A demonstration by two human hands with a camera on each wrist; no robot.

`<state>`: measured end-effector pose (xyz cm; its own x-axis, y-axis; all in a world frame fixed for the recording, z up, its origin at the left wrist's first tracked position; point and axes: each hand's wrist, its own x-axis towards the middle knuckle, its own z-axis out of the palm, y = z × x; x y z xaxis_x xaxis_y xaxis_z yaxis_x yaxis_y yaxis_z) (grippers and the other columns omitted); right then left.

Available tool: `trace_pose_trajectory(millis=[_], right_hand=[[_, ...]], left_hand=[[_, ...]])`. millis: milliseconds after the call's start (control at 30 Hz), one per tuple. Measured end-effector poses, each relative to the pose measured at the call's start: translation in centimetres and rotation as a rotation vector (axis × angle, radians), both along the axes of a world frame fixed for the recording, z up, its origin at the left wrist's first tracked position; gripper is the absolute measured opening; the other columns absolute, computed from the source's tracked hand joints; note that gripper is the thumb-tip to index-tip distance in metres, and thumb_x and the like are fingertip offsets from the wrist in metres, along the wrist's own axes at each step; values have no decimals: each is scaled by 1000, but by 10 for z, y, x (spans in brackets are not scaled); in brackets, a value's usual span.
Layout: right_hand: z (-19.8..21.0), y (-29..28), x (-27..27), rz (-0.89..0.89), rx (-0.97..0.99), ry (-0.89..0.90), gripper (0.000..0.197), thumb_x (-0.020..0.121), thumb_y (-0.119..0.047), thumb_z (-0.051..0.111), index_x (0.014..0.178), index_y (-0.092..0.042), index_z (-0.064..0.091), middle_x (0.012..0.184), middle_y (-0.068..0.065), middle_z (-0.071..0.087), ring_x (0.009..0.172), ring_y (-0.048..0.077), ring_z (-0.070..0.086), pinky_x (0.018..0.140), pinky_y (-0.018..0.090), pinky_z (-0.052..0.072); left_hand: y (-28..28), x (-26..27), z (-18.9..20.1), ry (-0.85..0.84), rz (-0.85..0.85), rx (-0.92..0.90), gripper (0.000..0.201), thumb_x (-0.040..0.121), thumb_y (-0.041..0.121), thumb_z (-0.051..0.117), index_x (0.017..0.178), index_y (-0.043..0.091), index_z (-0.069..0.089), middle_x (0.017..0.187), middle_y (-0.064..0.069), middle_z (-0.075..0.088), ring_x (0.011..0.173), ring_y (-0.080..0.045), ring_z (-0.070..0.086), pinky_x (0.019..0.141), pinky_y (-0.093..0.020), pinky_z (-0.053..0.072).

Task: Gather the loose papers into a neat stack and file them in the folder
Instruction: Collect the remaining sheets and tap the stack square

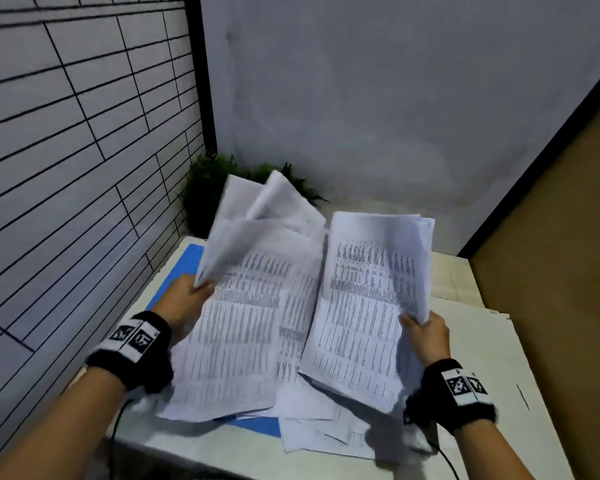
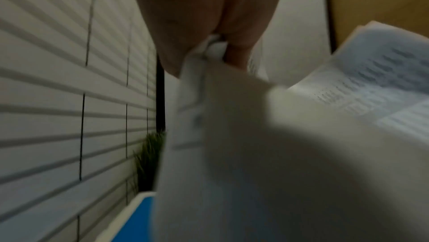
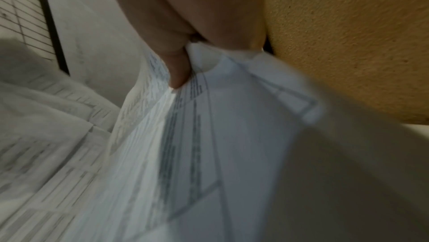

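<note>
Printed white papers cover the middle of the table. My left hand (image 1: 187, 299) pinches the edge of a loose bunch of sheets (image 1: 257, 237) that fans up and back; the left wrist view shows the same pinch (image 2: 216, 48). My right hand (image 1: 425, 332) grips a thicker bunch of papers (image 1: 371, 299), lifted and tilted, thumb on top (image 3: 178, 70). More sheets (image 1: 326, 434) lie flat below. A blue folder (image 1: 184, 268) lies under the pile, showing at the left (image 2: 137, 222) and at the front edge (image 1: 257, 426).
A small green plant (image 1: 205, 188) stands in the far left corner against the tiled wall (image 1: 66, 150). A brown board (image 1: 551, 271) stands to the right. White table surface (image 1: 499, 375) shows at the right.
</note>
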<state>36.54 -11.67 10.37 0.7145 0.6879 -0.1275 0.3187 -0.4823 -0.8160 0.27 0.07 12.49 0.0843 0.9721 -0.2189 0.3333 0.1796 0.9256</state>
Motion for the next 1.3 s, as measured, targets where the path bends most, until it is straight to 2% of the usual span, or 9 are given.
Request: trace_pose_trajectory(millis=[500,633,733,833,933,1000,1100,1200,1300], right_hand=[[19,7,-6,24,-26,-46,23,87,-11,58,104,4,61,83,16,59,77,29,56,70,31,41],[44,16,-7,98,133,35,18,87,-8,57,100,4,59,88,13,57,82,26,57,73,30,43],[75,16,-16,209,194,158,15,88,-7,53,73,-8,54,66,8,54,54,18,51,45,15,42],[94,13,-16,327,205,308,20,91,-5,49,72,-5,56,59,0,58,41,-2,55,39,8,40],[92,7,-6,324,186,415,30,98,-11,38,73,-11,54,51,-7,64,53,-4,60,62,11,50],[85,1,1,282,189,532,35,95,-43,39,99,-15,59,83,-7,72,93,17,65,96,38,49],[76,-9,9,299,175,615,84,66,-79,48,128,-21,52,125,2,61,121,27,53,107,51,37],[81,-13,5,381,215,420,53,80,-32,68,124,-8,54,96,-12,74,94,9,69,92,37,53],[87,-13,8,352,348,298,29,81,1,63,110,0,61,75,-13,74,73,0,70,73,19,57]], left_hand=[[23,-27,121,96,319,484,26,88,16,54,81,-8,56,75,-15,51,75,-18,47,65,-36,38],[22,-2,105,-199,255,304,35,87,17,56,114,-5,55,101,-11,57,89,-24,57,79,-29,42],[6,39,76,-366,74,105,35,88,5,51,121,-7,49,114,-16,57,87,-27,60,74,-31,53],[-7,78,49,-438,4,-15,35,89,2,48,123,-5,48,115,-14,57,98,-26,61,102,-44,41],[-14,108,31,-493,-102,-76,30,88,3,49,118,5,52,91,1,68,91,-18,64,95,-37,49],[-21,121,32,-494,-145,-69,30,86,-1,51,114,9,53,87,8,67,92,-20,61,70,-16,56],[-22,131,27,-439,-63,-15,23,83,3,59,106,8,55,89,1,65,83,-14,62,60,-10,51],[-19,135,25,-484,-32,-16,38,77,13,69,112,3,56,104,-8,69,97,-24,65,88,-33,51],[-19,136,43,-590,-114,29,27,69,3,73,93,6,62,73,2,74,74,-12,69,68,-24,56]])
